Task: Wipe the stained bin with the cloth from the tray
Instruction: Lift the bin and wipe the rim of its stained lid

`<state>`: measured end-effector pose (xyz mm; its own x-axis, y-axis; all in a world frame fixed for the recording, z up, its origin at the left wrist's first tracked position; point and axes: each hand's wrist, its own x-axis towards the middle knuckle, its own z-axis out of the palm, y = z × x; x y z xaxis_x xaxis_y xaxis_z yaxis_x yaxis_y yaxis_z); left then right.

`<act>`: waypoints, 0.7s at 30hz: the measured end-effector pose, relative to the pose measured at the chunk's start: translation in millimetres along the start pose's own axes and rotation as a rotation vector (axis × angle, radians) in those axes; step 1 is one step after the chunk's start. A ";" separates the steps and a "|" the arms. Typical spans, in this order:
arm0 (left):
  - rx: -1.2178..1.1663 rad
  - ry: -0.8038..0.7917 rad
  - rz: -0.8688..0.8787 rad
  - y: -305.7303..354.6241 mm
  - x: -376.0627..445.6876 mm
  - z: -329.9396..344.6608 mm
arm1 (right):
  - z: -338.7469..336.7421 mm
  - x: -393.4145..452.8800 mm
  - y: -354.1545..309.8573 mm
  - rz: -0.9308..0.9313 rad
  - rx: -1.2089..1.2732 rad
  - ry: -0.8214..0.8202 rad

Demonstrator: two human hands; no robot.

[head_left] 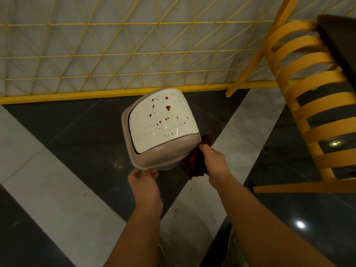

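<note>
1. Your left hand (143, 181) pinches the near rim of the white bin (161, 130), fingers (152, 173) closed on the lip and thumb on top, with the bin tipped so its lid faces you.
2. Your right hand (213, 160) is closed around a bunched brown cloth (194, 162), which it presses against the bin's right side wall, just beyond your fingertips.
3. The cloth hangs below your right fingers in loose folds; a further tuft of it shows above them, at the bin's right corner.
4. The bin's white swing lid (163, 120) lies beyond both sets of fingers and carries brown stains: scattered spots and drops toward its far edge, thin streaks and a smear nearer your hands.
5. The bin sits over a glossy floor (77, 135) of dark and pale tiles; whether its base touches the floor cannot be told, as the bin's body hides it.
6. A few small brown specks (191, 188) mark the floor just below your right wrist.
7. Beyond the bin, past your fingertips, stands a yellow wire lattice fence (115, 54) on a yellow base rail.
8. To the right of your right hand, well apart from it, stands a yellow slatted chair (308, 93).
</note>
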<state>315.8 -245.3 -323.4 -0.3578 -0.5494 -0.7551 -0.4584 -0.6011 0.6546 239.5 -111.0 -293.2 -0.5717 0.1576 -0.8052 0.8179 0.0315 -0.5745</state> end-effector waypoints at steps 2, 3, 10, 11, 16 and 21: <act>-0.027 -0.016 -0.018 0.7 -1.0 -1.1 | 4.8 -7.2 18.1 0.020 0.070 -0.013; -0.028 -0.044 -0.019 0.2 -4.3 0.3 | 9.2 -11.3 29.3 0.022 0.111 -0.013; 0.075 -0.169 -0.058 -13.5 -19.2 12.4 | 38.0 -31.1 95.5 -0.077 0.199 0.101; 0.089 -0.173 -0.047 -13.9 -18.8 13.3 | 35.6 -28.5 93.8 -0.121 0.237 0.163; 0.110 -0.157 -0.027 -16.1 -13.5 14.2 | 27.9 -25.0 76.8 -0.323 0.212 0.245; 0.105 -0.181 -0.062 -14.9 -17.1 13.6 | 43.2 -30.0 103.0 -0.367 0.109 0.228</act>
<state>317.7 -219.1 -320.8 -0.4626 -0.3946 -0.7939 -0.5624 -0.5617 0.6068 338.1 -155.1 -334.5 -0.7838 0.3696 -0.4991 0.5448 0.0233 -0.8383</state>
